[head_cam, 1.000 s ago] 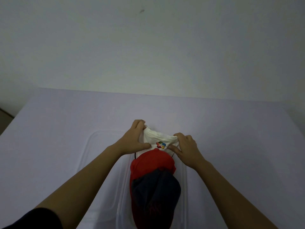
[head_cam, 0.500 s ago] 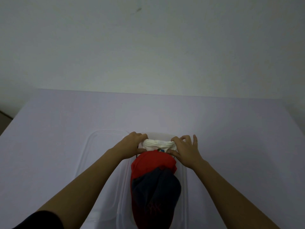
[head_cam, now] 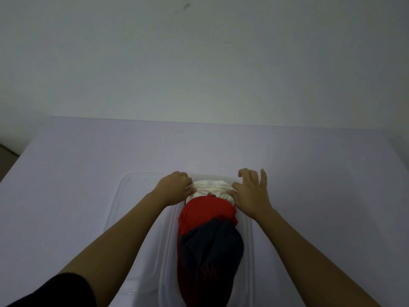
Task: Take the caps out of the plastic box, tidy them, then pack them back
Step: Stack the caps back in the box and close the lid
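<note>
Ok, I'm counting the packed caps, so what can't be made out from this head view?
Head view only:
The white cap: mostly covered by the red cap, logo nearly hidden.
Under the dark cap: covered, so any further caps cannot be seen.
The plastic box: near end cut off by the bottom edge.
The left hand: fingertips hidden behind the white cap it grips.
The dark cap's emblem: too dim to read.

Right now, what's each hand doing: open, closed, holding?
Left hand: curled, pinching the left edge of the white cap.
Right hand: open, fingers spread, thumb touching the white cap.
</note>
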Motion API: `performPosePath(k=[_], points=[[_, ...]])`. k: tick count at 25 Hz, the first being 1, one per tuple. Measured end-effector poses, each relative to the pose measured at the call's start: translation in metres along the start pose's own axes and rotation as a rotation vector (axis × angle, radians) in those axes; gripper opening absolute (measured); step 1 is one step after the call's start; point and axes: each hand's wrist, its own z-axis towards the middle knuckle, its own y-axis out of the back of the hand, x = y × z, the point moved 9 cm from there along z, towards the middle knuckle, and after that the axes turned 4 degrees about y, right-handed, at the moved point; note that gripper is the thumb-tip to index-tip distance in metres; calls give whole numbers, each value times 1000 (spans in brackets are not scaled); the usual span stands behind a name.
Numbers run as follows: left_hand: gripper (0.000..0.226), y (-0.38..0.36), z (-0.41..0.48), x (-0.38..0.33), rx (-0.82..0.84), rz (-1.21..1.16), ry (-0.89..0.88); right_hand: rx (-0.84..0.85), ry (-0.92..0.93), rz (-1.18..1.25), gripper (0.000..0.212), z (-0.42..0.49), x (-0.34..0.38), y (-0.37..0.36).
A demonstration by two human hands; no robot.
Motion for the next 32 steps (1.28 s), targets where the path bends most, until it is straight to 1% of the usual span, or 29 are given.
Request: performPosePath(k=[2,4,5,6,7,8,10,11,12,13,14,15,16,18,19,21,22,23,24,25,26,27,29,30,31,32], points=[[34,7,-3,-3,-34,-65,4,-56,-45,121,37,1,-3,8],[37,22,-16,0,-123,-285,6,-129,-30,297,41,-4,-5,23],[35,30,-26,5,-176,-408,16,-158,-7,383,39,-11,-5,31],[30,33,-36,9,-204,-483,24,-165,5,450,38,-20,-4,36],[26,30,-45,9,-182,-500,24,-113,8,500,38,-28,-3,35],[25,22,-51,6,-118,-484,16,6,8,520,42,-36,2,29],[27,-2,-58,-3,44,-431,-12,304,23,467,46,-49,16,4],[24,-8,-58,-8,82,-417,-23,370,23,432,47,-51,19,-3],[20,-9,-57,-11,81,-428,-19,373,11,402,51,-50,19,-3],[15,-6,-55,-12,54,-439,-7,345,-23,384,56,-45,16,0],[12,-2,-54,-13,17,-429,7,326,-66,362,58,-41,12,2],[11,0,-52,-15,-17,-397,22,334,-95,327,52,-40,11,1],[14,0,-51,-17,-44,-349,45,355,-103,278,42,-39,12,0],[22,-8,-50,-17,-57,-260,125,405,-104,226,24,-41,17,-2],[25,-11,-51,-18,-59,-246,153,417,-108,228,22,-42,18,-1],[35,-8,-57,-21,-127,-301,143,403,-95,237,22,-44,18,1],[41,0,-63,-24,-195,-352,116,366,-72,256,27,-45,19,6],[43,8,-72,-28,-261,-416,89,283,-55,309,32,-46,20,14],[41,15,-81,-31,-316,-481,69,146,-54,411,34,-48,19,26],[37,15,-91,-33,-334,-531,59,24,-77,547,33,-53,17,38],[33,11,-101,-36,-318,-559,55,-23,-105,662,31,-62,14,42],[33,3,-110,-38,-268,-572,56,20,-120,716,31,-71,15,39],[34,-19,-123,-40,-129,-556,44,252,-72,681,34,-92,35,21],[30,-27,-127,-41,-80,-547,33,332,-42,658,32,-101,45,13],[25,-32,-129,-41,-55,-536,35,339,-36,649,29,-103,50,11],[23,-34,-129,-41,-56,-510,48,292,-48,653,28,-102,50,13]])
